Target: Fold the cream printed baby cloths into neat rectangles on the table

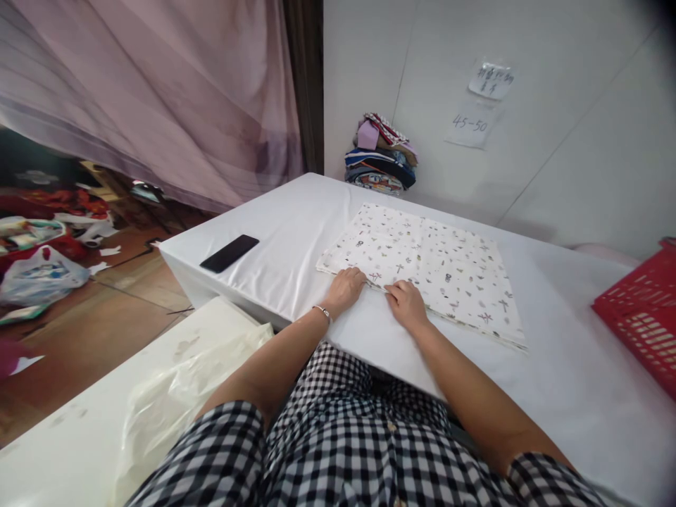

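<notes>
A folded white cloth (422, 260) with small scattered prints lies flat on the white-covered table, its layers showing along the near edge. My left hand (346, 289), with a bracelet at the wrist, has its fingers closed on that near edge, left of the middle. A short way to the right, my right hand (408, 304) pinches the same edge between thumb and curled fingers. The fingertips of both hands are partly hidden by the fabric.
A black phone (229, 253) lies on the table (296, 218) at the left. Folded clothes (381, 158) are stacked by the wall. At the right stands a red plastic basket (647, 303). A clear plastic bag (174, 401) rests on a white surface at the lower left.
</notes>
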### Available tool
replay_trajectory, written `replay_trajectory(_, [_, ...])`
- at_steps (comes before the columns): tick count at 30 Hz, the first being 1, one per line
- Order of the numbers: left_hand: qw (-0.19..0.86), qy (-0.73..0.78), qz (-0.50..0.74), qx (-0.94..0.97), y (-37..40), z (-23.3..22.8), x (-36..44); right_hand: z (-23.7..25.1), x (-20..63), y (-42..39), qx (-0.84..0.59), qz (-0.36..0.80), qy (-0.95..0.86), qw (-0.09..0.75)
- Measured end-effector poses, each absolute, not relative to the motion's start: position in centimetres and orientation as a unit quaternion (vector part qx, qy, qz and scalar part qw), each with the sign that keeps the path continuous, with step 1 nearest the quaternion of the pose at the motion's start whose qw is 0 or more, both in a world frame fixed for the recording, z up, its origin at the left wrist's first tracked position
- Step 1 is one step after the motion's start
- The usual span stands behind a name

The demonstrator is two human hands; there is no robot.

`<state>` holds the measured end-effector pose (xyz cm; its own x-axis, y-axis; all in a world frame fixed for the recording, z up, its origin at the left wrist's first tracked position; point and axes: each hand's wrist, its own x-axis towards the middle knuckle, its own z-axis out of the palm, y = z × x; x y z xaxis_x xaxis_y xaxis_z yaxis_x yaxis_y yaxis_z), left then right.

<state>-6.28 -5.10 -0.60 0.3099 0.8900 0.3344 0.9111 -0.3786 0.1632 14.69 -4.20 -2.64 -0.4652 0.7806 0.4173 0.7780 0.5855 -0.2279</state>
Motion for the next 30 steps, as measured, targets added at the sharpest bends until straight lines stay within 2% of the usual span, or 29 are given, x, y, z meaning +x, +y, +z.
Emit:
replay_trajectory(19, [0.066,-0.505,-0.15,-0.847,-4.3,-1.0,-7.9,-2.4,14.7,-4.4,-0.461,0.004,-0.854,0.239])
replay_trajectory(25, [0.056,-0.514,-0.148,-0.843,-4.6,-0.7,-7.8,-1.9,14.0,-4.3,-0.469,-0.007,-0.86,0.199])
replay_trajectory(30, [-0.003,-0.543,-0.169,-0.822,-5.3,-0.2,-7.7,-1.3,11.2,-3.6,-0.453,-0.013,-0.879,0.15])
